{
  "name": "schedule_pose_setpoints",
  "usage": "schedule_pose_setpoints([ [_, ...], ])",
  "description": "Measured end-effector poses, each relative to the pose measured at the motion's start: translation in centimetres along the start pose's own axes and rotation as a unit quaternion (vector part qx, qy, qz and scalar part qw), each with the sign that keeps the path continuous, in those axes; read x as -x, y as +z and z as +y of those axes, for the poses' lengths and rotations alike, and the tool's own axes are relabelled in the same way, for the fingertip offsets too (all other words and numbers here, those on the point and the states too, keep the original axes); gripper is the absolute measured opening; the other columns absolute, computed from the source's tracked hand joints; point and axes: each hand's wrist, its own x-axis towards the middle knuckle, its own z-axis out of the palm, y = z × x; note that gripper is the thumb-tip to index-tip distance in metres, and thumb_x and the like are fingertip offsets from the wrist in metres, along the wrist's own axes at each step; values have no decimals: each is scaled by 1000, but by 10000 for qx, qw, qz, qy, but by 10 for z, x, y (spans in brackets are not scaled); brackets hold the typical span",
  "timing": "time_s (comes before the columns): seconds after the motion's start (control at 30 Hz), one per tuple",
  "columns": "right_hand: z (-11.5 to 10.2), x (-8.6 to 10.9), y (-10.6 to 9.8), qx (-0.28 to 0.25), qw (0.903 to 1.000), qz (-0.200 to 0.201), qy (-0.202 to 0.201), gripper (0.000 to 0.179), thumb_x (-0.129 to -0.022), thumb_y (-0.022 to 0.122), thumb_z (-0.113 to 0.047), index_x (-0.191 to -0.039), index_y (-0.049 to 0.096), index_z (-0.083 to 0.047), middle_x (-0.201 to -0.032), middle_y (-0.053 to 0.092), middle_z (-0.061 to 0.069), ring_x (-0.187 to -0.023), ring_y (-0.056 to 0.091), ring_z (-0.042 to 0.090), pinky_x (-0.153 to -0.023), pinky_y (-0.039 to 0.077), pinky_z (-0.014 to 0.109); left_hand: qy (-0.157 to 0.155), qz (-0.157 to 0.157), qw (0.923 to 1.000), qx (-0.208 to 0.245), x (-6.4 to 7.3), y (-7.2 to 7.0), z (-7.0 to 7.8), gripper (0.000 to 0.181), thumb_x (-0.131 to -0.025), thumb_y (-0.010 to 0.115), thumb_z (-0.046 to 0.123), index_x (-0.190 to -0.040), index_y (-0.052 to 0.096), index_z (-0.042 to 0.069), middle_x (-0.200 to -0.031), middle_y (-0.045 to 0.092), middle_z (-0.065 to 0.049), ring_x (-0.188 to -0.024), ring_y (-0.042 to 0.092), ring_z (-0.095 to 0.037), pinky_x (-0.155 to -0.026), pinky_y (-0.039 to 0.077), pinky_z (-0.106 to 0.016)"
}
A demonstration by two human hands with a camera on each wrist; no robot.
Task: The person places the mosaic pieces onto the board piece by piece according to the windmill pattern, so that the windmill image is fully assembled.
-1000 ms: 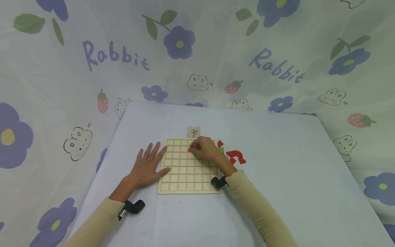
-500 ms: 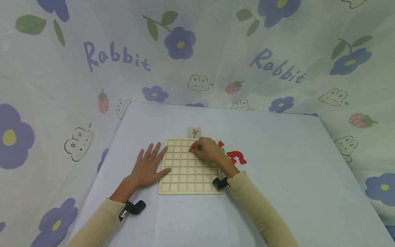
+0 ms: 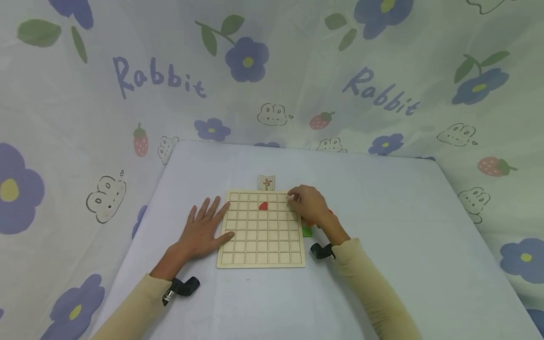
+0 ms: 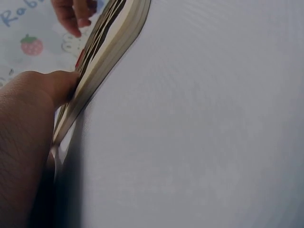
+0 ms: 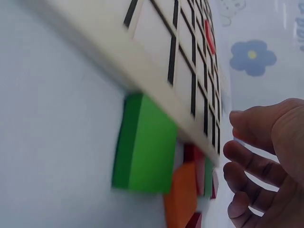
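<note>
A pale wooden grid board [image 3: 251,235] lies on the table. One red piece with a rounded corner [image 3: 263,206] rests in a cell of its second row from the back. Fingers spread, my left hand [image 3: 203,232] rests on the table and the board's left edge, thumb and index fingertip over the rim. My right hand [image 3: 310,204] hovers at the board's back right corner with its fingers loosely bent. In the right wrist view a gap shows between thumb and fingers, and nothing is held. Beside the board's right edge sits a green block [image 5: 151,147].
Past the green block are an orange block [image 5: 183,192] and red pieces, partly hidden by the right hand in the head view. A small card [image 3: 266,182] with a gridded picture stands behind the board. Patterned cloth [image 3: 272,85] hangs behind the table.
My right hand has let go of the red piece, which stays in its cell, and has moved right to the board's edge. The left hand has not moved.
</note>
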Motion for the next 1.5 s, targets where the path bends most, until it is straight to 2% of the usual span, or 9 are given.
schedule_pose_setpoints([
  [0.27,21,6,-2,230,9979,303,515,23,-88,74,-23,-108,75,-12,-90,67,0,-73,59,15,-57,50,30,11,134,9999,40,2,1,0,88,-91,48,67,-158,23,16,-163,11,-16,-147,3,-40,-113,0,-62],
  [0.43,27,8,-2,413,9941,456,899,31,-87,76,-29,-112,74,-10,-92,65,3,-74,60,18,-59,51,32,-2,72,10000,23,3,0,1,89,-91,47,68,-158,21,16,-163,9,-15,-148,1,-39,-113,-1,-61],
  [0.57,28,10,-1,384,9921,486,1092,36,-87,76,-32,-112,74,-6,-92,65,5,-76,60,19,-62,53,33,-21,8,10000,8,3,0,0,90,-90,46,70,-159,20,16,-163,8,-15,-148,0,-39,-113,-1,-61],
  [0.7,28,10,0,188,9919,430,1180,31,-88,75,-30,-109,74,-6,-92,63,5,-78,58,21,-63,52,34,-37,-6,10000,-28,3,1,0,91,-90,45,71,-159,20,16,-163,9,-16,-148,1,-39,-113,-1,-62],
  [0.83,29,8,0,-115,9918,407,1210,24,-88,74,-25,-104,70,-8,-95,63,5,-81,58,21,-67,51,35,-41,9,10000,-18,3,1,1,91,-90,46,70,-158,21,16,-163,9,-16,-148,1,-40,-113,-1,-61],
  [0.93,28,8,1,-416,9907,457,1213,17,-88,73,-20,-100,69,-9,-92,65,4,-77,60,20,-62,51,33,-34,23,10000,5,3,0,2,90,-90,47,69,-158,21,16,-163,10,-16,-148,1,-40,-113,-1,-61],
  [1.07,24,9,1,-686,9905,626,1019,16,-89,73,-18,-100,71,-8,-89,67,4,-72,61,19,-54,51,30,-37,44,10000,17,3,-1,3,90,-90,48,68,-158,22,16,-163,10,-16,-148,1,-39,-113,-1,-61],
  [1.23,16,8,1,-869,9905,837,657,17,-88,76,-19,-99,74,-7,-91,71,3,-79,65,18,-59,54,30,-51,29,10000,-6,2,0,2,91,-90,46,70,-158,21,17,-163,9,-15,-148,0,-39,-113,-1,-61],
  [1.5,-6,5,7,-1545,9866,378,370,7,-88,76,-15,-91,74,-9,-91,68,2,-72,62,16,-59,52,30,-12,40,10000,16,1,1,0,91,-90,45,71,-158,21,16,-163,9,-15,-148,0,-39,-113,-1,-62],
])
